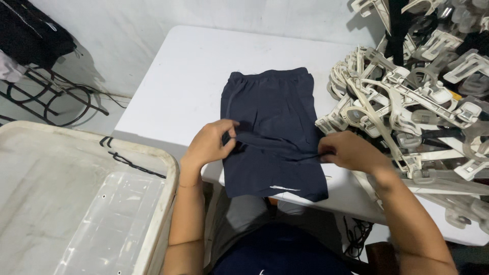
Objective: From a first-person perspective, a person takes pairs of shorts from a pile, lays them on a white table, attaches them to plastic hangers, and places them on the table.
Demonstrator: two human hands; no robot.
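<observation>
Head view: your left hand (211,142) and right hand (349,151) each pinch a fold across the navy shorts (272,132). Uneven pull may skew that fold; hangers (407,97) right of the shorts could snag it.

Shorts (270,132) on table (188,76); hanger pile (407,97) right of shorts; tub (76,198) left of table, near edge.

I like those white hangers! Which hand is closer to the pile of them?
Right. The right hand pinches the navy shorts right beside the hanger pile; the left hand grips the shorts' far side.
</observation>
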